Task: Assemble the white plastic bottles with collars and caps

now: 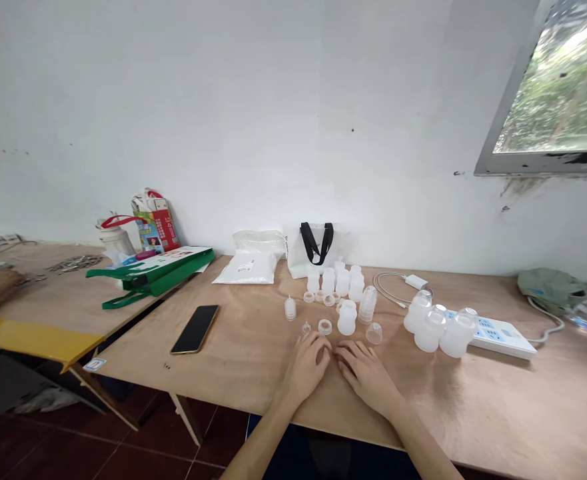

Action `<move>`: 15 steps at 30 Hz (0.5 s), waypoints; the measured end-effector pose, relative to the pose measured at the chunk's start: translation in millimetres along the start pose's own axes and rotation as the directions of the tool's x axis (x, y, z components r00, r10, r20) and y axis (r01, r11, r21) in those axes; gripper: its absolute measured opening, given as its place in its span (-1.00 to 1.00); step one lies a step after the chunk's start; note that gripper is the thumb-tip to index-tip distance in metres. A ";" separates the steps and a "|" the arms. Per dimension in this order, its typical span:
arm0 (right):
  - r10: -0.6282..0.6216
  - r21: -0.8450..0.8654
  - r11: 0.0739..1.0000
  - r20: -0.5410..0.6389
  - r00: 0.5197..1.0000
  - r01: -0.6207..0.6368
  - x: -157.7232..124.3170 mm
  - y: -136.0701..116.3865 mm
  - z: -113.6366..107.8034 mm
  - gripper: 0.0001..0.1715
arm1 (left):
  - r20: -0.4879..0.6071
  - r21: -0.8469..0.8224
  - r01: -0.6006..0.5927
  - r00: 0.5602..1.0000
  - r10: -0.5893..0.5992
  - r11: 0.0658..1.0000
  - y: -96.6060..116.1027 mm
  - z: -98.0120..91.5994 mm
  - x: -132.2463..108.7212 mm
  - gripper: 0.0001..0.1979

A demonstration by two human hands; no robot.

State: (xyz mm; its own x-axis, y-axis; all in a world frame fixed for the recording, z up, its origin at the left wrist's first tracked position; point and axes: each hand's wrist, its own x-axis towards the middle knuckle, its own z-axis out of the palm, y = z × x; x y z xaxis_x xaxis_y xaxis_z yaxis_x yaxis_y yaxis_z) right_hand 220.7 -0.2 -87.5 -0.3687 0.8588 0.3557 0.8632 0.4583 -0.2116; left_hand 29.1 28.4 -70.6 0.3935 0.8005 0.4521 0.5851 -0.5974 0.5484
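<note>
My left hand [308, 363] rests on the wooden table with its fingers loosely bent and holds nothing visible. Beside it, my right hand [366, 373] lies palm down, fingers extended and empty. Just beyond the fingertips stand a clear nipple [306, 327], a white collar ring [324, 327], a frosted baby bottle body [346, 317] and a clear dome cap [374, 333]. Farther left is a stack of clear nipples [290, 309]. A stack of clear caps [368, 305] stands behind the dome cap. More bottle bodies [356, 285] and collar rings [320, 296] stand behind.
Three capped bottles [430, 329] stand at right by a white power strip [503, 337]. A charger cable [384, 291] lies behind. At left are a phone [195, 329] and a green bag [160, 277]. A white tote [296, 257] and plastic packet [248, 267] sit against the wall. Another person's hand [0, 283] shows far left.
</note>
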 end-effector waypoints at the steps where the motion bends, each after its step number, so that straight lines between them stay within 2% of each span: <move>1: -0.003 0.001 1.000 -0.005 1.000 0.003 0.0 -0.3 -0.5 -0.69 | -0.060 0.010 0.033 0.998 -0.033 0.999 -1.2 -0.2 0.3 -0.80; 4: -0.010 0.005 1.000 -0.018 1.000 0.010 -0.3 -0.6 -1.2 -0.68 | -0.181 0.070 0.135 0.976 -0.120 0.988 -5.7 -0.9 -0.2 -0.81; 6: -0.008 0.007 1.000 -0.018 1.000 0.009 -0.6 -0.4 -0.8 -0.68 | -0.192 0.129 0.178 0.970 -0.151 0.976 -9.7 0.4 -2.1 -0.73; 10: 0.004 0.005 1.000 -0.026 1.000 -0.004 -0.9 0.4 1.2 -0.68 | -0.084 0.248 0.131 0.990 -0.114 0.960 -18.6 7.1 -7.7 -0.57; 12: 0.009 0.006 1.000 -0.024 1.000 -0.009 -0.8 0.7 1.7 -0.68 | -0.033 0.286 0.092 0.996 -0.087 0.954 -21.5 9.6 -9.6 -0.58; 15: 0.011 0.008 1.000 -0.008 1.000 -0.011 -0.7 0.7 0.9 -0.67 | -0.011 0.316 0.080 0.997 -0.081 0.945 -21.7 9.7 -9.8 -0.62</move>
State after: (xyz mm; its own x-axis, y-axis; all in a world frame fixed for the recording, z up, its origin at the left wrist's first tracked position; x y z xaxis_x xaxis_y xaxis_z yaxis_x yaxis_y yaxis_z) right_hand 221.3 -0.2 -88.7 -0.3565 0.8618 0.3609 0.8645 0.4507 -0.2223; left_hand 19.3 34.0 -93.8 0.3372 0.8458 0.4134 0.8091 -0.4849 0.3321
